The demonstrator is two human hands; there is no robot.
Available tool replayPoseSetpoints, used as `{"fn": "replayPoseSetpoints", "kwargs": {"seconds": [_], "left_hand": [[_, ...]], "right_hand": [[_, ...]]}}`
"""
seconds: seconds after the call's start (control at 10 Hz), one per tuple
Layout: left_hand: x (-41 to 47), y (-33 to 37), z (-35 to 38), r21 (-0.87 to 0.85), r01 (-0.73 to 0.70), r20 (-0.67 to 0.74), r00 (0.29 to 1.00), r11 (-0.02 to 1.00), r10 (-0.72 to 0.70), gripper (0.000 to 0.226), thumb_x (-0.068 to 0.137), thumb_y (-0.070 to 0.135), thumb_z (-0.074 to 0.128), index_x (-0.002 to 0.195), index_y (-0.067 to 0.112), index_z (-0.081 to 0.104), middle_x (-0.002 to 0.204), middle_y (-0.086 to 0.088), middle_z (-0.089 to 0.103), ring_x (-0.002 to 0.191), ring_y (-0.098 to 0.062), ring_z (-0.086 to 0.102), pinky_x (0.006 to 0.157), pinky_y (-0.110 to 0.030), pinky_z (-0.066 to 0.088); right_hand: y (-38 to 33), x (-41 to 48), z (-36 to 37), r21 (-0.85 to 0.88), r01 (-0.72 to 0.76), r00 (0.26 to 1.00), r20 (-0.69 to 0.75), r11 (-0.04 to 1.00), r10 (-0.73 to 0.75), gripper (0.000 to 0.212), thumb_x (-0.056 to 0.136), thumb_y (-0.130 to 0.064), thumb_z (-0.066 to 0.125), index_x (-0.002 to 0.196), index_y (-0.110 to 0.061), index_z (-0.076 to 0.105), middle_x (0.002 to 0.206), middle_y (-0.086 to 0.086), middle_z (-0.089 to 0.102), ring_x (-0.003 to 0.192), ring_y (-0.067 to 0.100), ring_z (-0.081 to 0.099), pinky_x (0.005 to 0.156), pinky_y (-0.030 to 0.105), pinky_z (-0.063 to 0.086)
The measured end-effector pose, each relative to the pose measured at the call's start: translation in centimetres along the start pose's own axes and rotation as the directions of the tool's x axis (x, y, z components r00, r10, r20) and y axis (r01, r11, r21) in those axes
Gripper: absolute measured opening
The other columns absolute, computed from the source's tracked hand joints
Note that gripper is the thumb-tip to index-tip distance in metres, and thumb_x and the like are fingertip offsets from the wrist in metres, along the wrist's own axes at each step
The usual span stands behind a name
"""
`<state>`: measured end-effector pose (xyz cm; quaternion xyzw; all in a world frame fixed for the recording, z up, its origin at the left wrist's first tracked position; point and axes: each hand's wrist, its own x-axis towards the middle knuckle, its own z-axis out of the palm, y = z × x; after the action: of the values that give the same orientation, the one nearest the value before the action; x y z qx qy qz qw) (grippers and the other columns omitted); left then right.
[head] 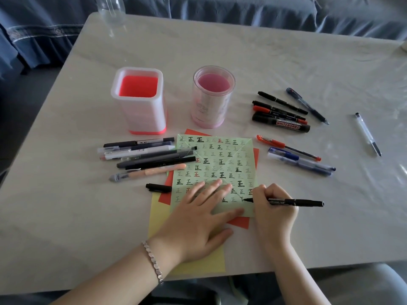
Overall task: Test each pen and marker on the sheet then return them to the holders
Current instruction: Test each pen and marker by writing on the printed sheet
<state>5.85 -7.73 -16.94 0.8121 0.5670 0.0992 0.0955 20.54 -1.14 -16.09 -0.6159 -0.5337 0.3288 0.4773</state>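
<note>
Near the front edge of the table (330, 243), a black marker (304, 203) is pinched by the right hand (274, 216), tip leftward on the green sheet (220, 155), which is pressed flat by the left hand (198, 219).

Centre: pale green sheet (220, 164) gridded with rows of black characters, a few red; red paper (164, 198) and yellow paper (202, 264) beneath. Upper left: white square holder (138, 102), orange-red inside and at base. Beside it, translucent pink round holder (212, 100). Lower right: black marker (304, 202). Top: blue cloth (242, 9).
</note>
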Motion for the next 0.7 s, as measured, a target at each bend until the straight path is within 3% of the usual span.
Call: {"fn": "replayPoseSetpoints", "kwargs": {"seconds": [0.2, 0.5, 0.7], "left_hand": [[-0.01, 0.07, -0.04, 0.008, 0.000, -0.003, 1.000, 1.000, 0.000, 0.040, 0.094, 0.050, 0.031, 0.129, 0.041, 0.047, 0.149, -0.005, 0.033, 0.139, -0.026, 0.024, 0.112, -0.042, 0.009], [-0.01, 0.01, 0.09, 0.010, -0.001, -0.007, 1.000, 1.000, 0.001, 0.041, 0.095, 0.050, 0.029, 0.129, 0.041, 0.048, 0.149, -0.005, 0.033, 0.139, -0.025, 0.023, 0.111, -0.042, 0.010], [-0.07, -0.07, 0.13, 0.012, -0.004, -0.002, 1.000, 1.000, 0.004, 0.040, 0.095, 0.050, 0.029, 0.129, 0.042, 0.047, 0.149, -0.005, 0.033, 0.139, -0.026, 0.024, 0.112, -0.042, 0.009]], "right_hand": [[-0.03, -0.03, -0.02, -0.002, -0.007, 0.999, 0.052, 1.000, 0.008, 0.038, 0.080, 0.002, 0.058, 0.052, 0.007, 0.034, 0.049, 0.010, 0.035, 0.048, 0.009, 0.031, 0.045, 0.019, 0.026], [-0.29, -0.05, 0.01, -0.001, -0.009, 0.999, 0.052, 1.000, 0.009, 0.038, 0.078, 0.005, 0.057, 0.050, 0.007, 0.031, 0.048, 0.007, 0.030, 0.046, 0.008, 0.028, 0.044, 0.015, 0.024], [0.10, -0.09, 0.01, -0.032, 0.025, 1.000, 0.014, 0.999, -0.024, 0.037, 0.072, -0.011, 0.053, 0.045, -0.013, 0.028, 0.042, -0.005, 0.032, 0.044, 0.008, 0.028, 0.043, 0.016, 0.023]]}}
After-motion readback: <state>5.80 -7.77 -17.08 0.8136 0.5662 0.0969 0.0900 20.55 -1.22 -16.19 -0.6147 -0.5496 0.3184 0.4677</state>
